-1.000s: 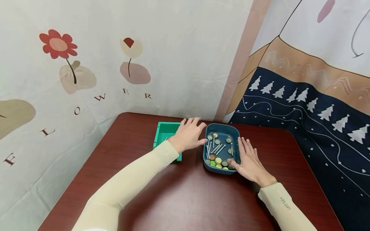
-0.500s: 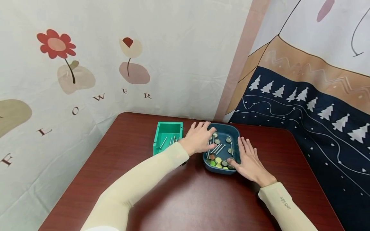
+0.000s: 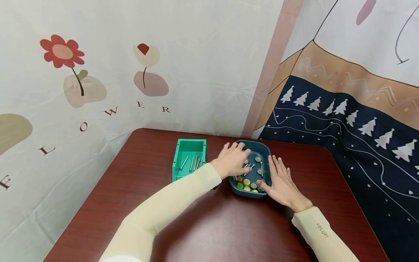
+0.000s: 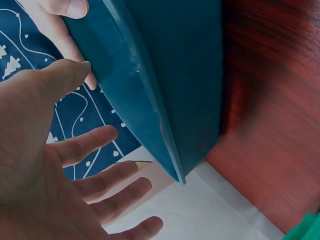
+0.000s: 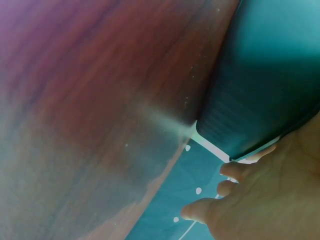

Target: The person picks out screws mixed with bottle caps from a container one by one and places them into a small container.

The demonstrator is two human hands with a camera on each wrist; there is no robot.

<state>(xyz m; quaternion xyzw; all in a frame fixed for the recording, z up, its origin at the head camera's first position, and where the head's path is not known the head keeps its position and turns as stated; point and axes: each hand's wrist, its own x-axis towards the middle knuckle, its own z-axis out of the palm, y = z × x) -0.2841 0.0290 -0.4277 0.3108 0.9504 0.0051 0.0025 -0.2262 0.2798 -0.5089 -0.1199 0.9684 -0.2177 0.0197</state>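
A dark blue bin (image 3: 249,194) holds several bottle caps (image 3: 247,182) and silvery screw-like metal pieces (image 3: 262,169). My left hand (image 3: 231,160) hovers over its left side, fingers spread and slightly bent, hiding some of what lies inside. In the left wrist view nothing shows between that hand's fingers, close to the bin's rim (image 4: 150,90). Along the bin's right side lies my right hand (image 3: 283,185), fingers straight against the wall and thumb across the rim. The right wrist view catches the bin's outer wall (image 5: 270,85) beside that hand.
Left of the bin stands a green box (image 3: 192,145) with several of the same metal pieces (image 3: 184,162) in it; my left forearm crosses its front corner. Both containers sit near the back edge of the dark red table (image 3: 209,225), against printed cloth (image 3: 203,65).
My left hand has moved right, from between the green box and the bin to over the bin, uncovering the green box's inside. The right hand stays at the bin's right side.
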